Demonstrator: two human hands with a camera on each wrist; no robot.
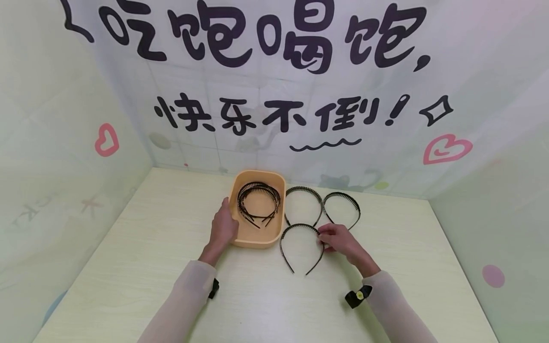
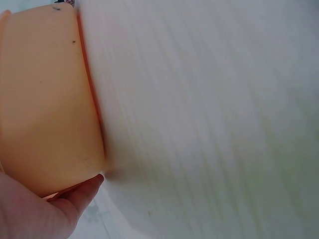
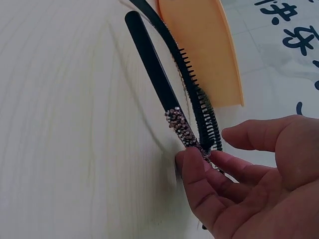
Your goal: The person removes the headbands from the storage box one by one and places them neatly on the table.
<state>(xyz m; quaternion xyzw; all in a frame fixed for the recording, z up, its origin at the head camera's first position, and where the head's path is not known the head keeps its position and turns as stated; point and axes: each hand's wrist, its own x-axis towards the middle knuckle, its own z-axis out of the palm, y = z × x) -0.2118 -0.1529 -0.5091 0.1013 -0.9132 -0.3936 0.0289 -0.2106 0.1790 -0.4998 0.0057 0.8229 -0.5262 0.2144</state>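
pinched between the thumb and fingers of the right hand (image 1: 339,238) is the nearest black headband (image 1: 301,247), lying on the table (image 1: 128,267); two more headbands (image 1: 321,207) lie just beyond; left hand (image 1: 223,228) grips the orange tray (image 1: 257,238) beside it, holding further headbands.

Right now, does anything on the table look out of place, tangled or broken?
Nothing stands out. The headbands in the tray lie stacked, two lie apart on the table, and the right hand pinches the nearest headband, which looks intact.
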